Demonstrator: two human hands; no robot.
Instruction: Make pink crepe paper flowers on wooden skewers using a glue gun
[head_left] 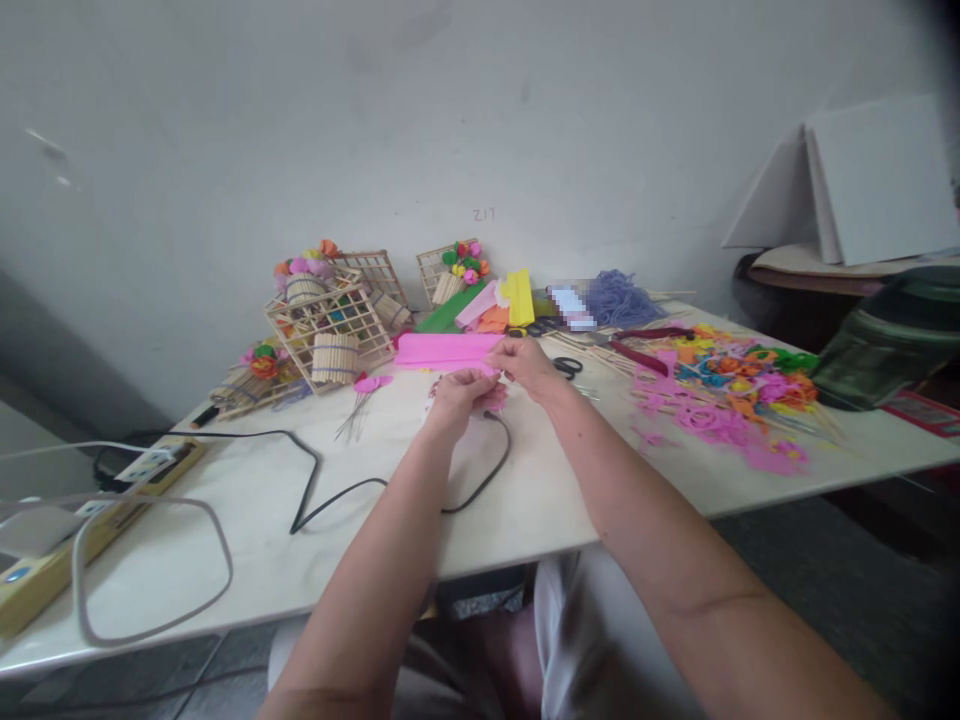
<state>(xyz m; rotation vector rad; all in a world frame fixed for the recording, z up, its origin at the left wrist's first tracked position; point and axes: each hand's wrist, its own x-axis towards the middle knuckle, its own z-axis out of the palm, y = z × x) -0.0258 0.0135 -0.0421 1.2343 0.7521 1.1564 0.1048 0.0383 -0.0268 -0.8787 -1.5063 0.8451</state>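
My left hand (459, 402) and my right hand (525, 366) meet over the table, thumbs and fingertips pinched on a small piece of pink crepe paper (490, 371). Its exact shape is mostly hidden by my fingers. Just behind them lies a folded strip of pink crepe paper (442, 350). Under my left hand is a pinkish object, largely covered, near the end of a black cord (504, 425). Black-handled scissors (568, 367) rest to the right of my right hand. Pink paper petals on thin wire stems (367, 388) lie to the left.
Stick frames with paper flowers (330, 330) stand at the back left. Green (457, 308) and yellow paper (519, 295), a phone (571, 307) and purple yarn (619, 298) lie behind. Red-handled pliers (637, 357), colourful scraps (720, 410) and a dark jar (877, 345) are right; a power strip (142, 490) is left.
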